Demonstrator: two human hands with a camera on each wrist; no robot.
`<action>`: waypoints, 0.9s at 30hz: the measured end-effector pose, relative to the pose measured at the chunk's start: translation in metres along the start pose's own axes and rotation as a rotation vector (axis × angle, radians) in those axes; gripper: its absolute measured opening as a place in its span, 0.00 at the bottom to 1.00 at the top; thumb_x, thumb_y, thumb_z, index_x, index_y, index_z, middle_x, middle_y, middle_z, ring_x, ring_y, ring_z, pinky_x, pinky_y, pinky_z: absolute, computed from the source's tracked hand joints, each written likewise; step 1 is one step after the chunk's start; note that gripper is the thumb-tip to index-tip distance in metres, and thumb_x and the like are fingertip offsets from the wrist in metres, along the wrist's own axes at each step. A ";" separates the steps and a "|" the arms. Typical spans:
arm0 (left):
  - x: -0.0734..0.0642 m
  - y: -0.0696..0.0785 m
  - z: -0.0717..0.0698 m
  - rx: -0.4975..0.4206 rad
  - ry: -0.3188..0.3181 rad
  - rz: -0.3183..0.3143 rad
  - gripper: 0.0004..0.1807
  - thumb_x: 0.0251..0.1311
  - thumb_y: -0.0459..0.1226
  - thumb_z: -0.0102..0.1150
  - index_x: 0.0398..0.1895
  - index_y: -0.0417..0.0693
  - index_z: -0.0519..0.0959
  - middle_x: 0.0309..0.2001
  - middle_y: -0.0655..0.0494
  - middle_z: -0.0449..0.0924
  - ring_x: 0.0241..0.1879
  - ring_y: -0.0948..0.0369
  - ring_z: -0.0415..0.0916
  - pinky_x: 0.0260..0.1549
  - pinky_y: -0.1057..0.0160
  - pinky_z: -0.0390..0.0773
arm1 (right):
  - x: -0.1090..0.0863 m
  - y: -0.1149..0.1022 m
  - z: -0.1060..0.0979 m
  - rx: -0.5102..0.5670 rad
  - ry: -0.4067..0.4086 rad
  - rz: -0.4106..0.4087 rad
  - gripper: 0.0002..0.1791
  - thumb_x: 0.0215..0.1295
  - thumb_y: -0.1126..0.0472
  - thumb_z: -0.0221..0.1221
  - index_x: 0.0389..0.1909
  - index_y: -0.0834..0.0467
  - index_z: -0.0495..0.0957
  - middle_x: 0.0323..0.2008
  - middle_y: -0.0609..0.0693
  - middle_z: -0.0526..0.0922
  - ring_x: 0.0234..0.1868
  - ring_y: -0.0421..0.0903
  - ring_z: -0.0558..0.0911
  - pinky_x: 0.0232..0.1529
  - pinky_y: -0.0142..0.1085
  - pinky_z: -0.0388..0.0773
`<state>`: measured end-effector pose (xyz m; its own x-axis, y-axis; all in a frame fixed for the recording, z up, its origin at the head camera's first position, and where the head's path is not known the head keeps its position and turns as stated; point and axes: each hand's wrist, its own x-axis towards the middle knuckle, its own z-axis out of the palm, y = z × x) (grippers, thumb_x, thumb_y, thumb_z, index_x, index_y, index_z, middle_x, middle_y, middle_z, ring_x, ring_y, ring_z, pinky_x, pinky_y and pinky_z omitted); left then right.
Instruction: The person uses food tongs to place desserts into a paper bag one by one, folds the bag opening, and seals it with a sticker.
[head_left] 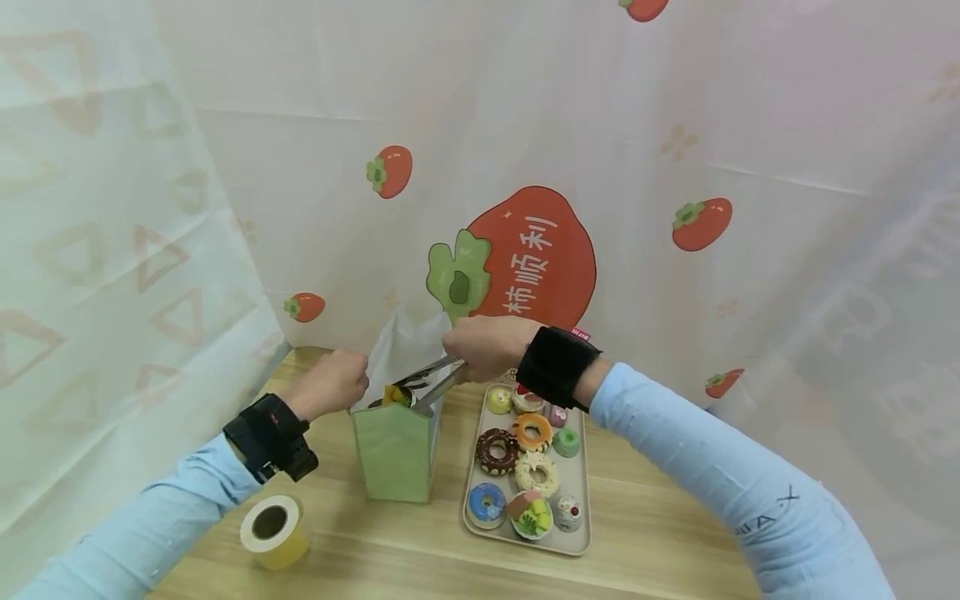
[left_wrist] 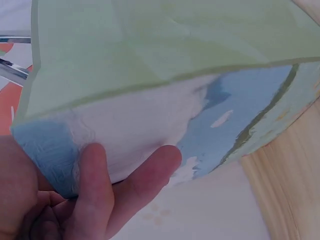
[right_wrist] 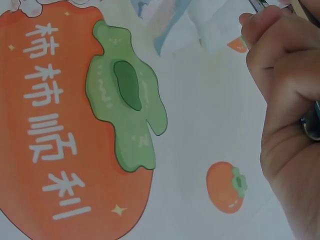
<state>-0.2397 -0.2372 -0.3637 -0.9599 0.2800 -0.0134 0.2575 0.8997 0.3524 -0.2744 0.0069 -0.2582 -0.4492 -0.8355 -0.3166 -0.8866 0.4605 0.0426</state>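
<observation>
In the head view, the right hand [head_left: 489,346] grips metal tongs [head_left: 442,389] slanting down-left into the upright green bag [head_left: 393,454] on the desk [head_left: 375,550], a yellow item [head_left: 395,394] at its mouth; in the left wrist view, the left hand [left_wrist: 82,207] holds the bag's blue-and-white side; in the right wrist view, curled fingers [right_wrist: 280,42] mostly hide the tongs.

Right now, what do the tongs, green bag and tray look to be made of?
Tongs: probably metal, shiny grey with bright glints. Green bag: likely paper, matte, with creases and sharp folds. Tray: smooth beige, perhaps plastic, though coated metal is possible.
</observation>
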 end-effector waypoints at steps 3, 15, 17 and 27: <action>0.000 0.001 -0.001 -0.002 0.001 0.017 0.10 0.62 0.26 0.47 0.23 0.41 0.72 0.20 0.56 0.64 0.18 0.61 0.63 0.19 0.66 0.64 | 0.005 -0.006 -0.003 -0.066 -0.022 -0.010 0.10 0.68 0.57 0.62 0.26 0.53 0.77 0.21 0.42 0.66 0.23 0.40 0.63 0.29 0.31 0.60; 0.000 0.007 -0.001 0.021 0.026 0.051 0.12 0.59 0.25 0.47 0.18 0.44 0.69 0.19 0.57 0.63 0.18 0.61 0.62 0.19 0.66 0.63 | 0.049 -0.037 0.010 -0.246 -0.164 0.008 0.20 0.67 0.51 0.63 0.22 0.50 0.63 0.20 0.43 0.57 0.23 0.39 0.57 0.28 0.31 0.54; 0.001 0.008 -0.001 0.028 0.029 0.055 0.11 0.59 0.25 0.47 0.20 0.43 0.70 0.19 0.56 0.64 0.18 0.61 0.63 0.19 0.65 0.64 | 0.058 -0.037 0.014 -0.235 -0.184 -0.002 0.22 0.66 0.50 0.63 0.21 0.50 0.61 0.20 0.43 0.56 0.24 0.39 0.57 0.28 0.31 0.54; 0.002 0.008 0.004 0.042 0.040 0.067 0.11 0.60 0.25 0.47 0.21 0.41 0.71 0.20 0.55 0.66 0.19 0.60 0.64 0.20 0.65 0.65 | 0.091 -0.028 0.045 -0.211 -0.246 -0.023 0.26 0.67 0.57 0.62 0.15 0.49 0.57 0.17 0.42 0.53 0.21 0.39 0.56 0.24 0.31 0.52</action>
<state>-0.2391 -0.2286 -0.3645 -0.9439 0.3271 0.0464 0.3247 0.8930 0.3117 -0.2855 -0.0687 -0.3310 -0.4116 -0.7356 -0.5380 -0.9110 0.3484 0.2206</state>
